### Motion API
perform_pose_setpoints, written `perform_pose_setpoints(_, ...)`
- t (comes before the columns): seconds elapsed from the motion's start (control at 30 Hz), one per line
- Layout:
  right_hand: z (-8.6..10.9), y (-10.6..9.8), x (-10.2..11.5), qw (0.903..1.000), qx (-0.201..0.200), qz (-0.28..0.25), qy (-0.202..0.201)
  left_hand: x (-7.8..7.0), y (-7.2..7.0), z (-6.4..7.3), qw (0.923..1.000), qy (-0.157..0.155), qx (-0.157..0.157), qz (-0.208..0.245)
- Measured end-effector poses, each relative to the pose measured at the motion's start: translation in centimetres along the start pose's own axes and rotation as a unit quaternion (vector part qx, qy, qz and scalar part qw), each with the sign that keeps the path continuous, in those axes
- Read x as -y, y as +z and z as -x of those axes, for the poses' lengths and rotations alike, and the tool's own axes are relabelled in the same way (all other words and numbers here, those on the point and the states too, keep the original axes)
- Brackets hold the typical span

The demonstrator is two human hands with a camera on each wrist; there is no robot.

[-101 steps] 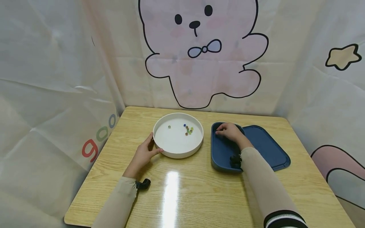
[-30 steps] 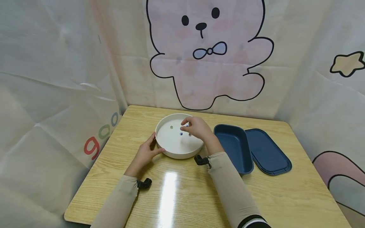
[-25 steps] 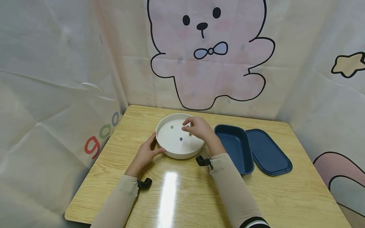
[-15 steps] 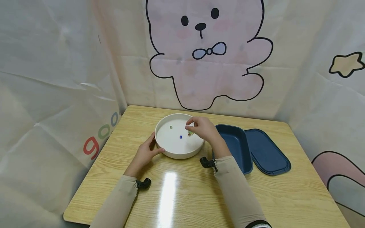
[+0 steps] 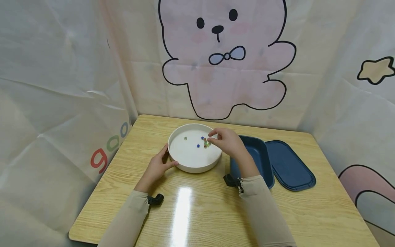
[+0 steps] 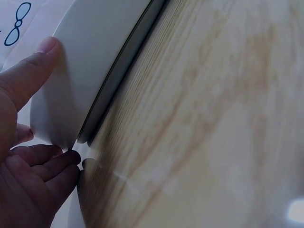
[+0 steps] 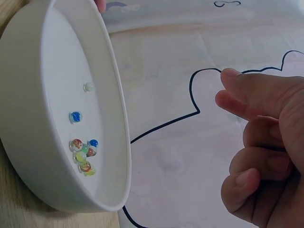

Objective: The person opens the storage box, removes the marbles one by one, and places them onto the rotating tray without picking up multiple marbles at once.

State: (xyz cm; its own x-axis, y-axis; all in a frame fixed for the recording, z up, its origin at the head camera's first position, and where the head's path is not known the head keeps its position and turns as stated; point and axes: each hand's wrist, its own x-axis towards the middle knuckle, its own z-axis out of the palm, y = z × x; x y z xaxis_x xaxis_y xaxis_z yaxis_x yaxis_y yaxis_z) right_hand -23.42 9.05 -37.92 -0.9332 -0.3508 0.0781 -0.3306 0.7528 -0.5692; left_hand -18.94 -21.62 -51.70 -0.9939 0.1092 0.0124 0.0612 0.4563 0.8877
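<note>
On the table is a round white tray [image 5: 188, 154] with low walls. Several glass marbles lie on its floor, most in a cluster [image 7: 84, 156] with a dark blue one at its edge. A blue marble [image 7: 75, 117] and a pale clear marble [image 7: 88, 87] lie apart from them. My left hand [image 5: 155, 168] holds the tray's near left wall, thumb on the front and fingers [image 6: 57, 166] round the side. Above the tray's right rim hovers my right hand [image 5: 228, 142], its thumb and index finger a little apart, the other fingers curled, nothing seen between them.
Right of the tray stands a deep blue box [image 5: 262, 164], partly hidden behind my right forearm. Its flat blue lid [image 5: 290, 164] lies against its right side. A printed cloth [image 5: 228, 85] hangs behind the wooden table [image 5: 148, 219].
My right hand has gone from inside the blue box to over the tray, then drawn back rightward. A second blue marble now lies in the tray after rolling briefly. My left hand stays put.
</note>
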Motion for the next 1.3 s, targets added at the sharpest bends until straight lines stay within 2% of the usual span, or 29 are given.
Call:
perform_pose_setpoints(0.1, 0.5, -0.2, -0.3, 0.9999, -0.011, -0.007, -0.009, 0.0, 0.0, -0.1, 1.0, 0.001, 0.001, -0.003)
perform_pose_setpoints(0.3, 2.1, -0.4, -0.7, 0.9997, -0.013, -0.012, -0.017, 0.2, 0.4, 0.1, 0.9998, -0.017, 0.011, -0.01)
perform_pose_setpoints(0.57, 4.2, -0.5, -1.8, 0.9989, -0.045, -0.01, -0.01, -0.2, 0.8, 0.0, 0.9998, -0.002, 0.016, -0.011)
perform_pose_setpoints(0.93, 5.8, -0.7, -2.7, 0.9966, -0.078, 0.005, -0.026, -0.6, 0.4, -0.1, 0.9999, -0.008, 0.008, -0.011)
perform_pose_setpoints(1.13, 6.5, -0.7, -3.2, 0.9953, -0.091, -0.003, -0.032, -0.5, 0.2, -0.1, 0.9999, 0.002, 0.006, -0.011)
perform_pose_setpoints(1.3, 7.3, -0.7, -3.7, 0.995, -0.095, -0.002, -0.031, -0.4, 0.3, 0.3, 0.9998, -0.014, 0.005, -0.013)
